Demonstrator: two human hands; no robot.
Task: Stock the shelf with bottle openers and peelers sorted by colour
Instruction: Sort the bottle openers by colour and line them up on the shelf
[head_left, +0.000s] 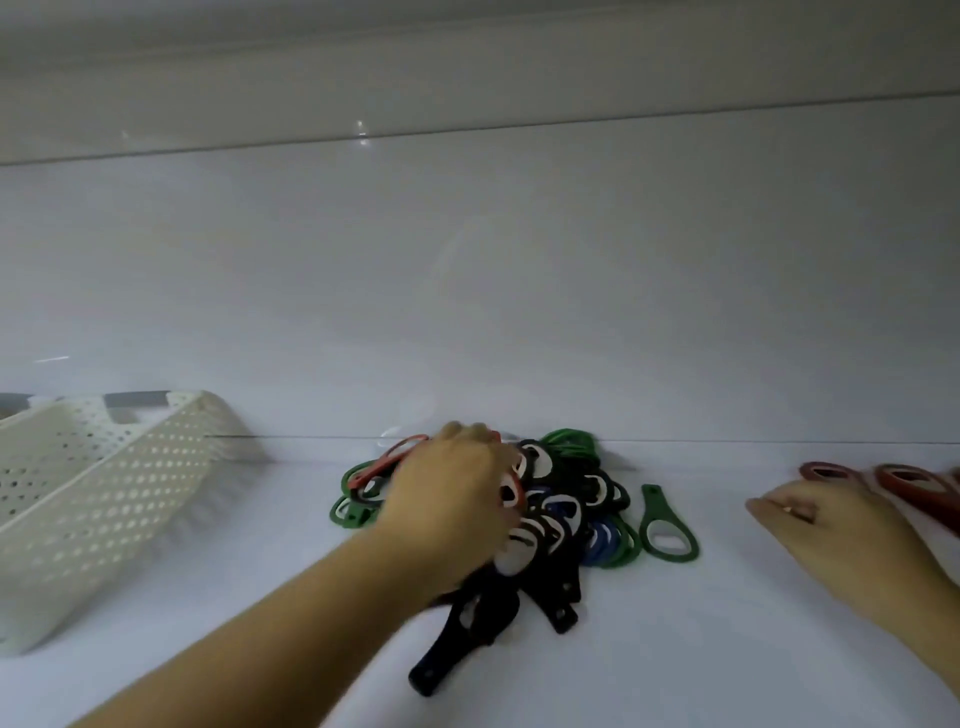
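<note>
Bottle openers (561, 519) piled — left hand (452, 499) atop them, grip hidden; right hand (852, 535) slack, empty, beside red openers (904, 480).

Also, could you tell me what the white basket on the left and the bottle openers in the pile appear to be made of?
The basket looks like white moulded plastic with a matt finish, judging by its regular punched holes and rounded rim. The bottle openers seem to be plastic or rubber-coated. They are flat, solid green, black, blue and red with no metallic shine, though the blur leaves a metal core possible.
</note>
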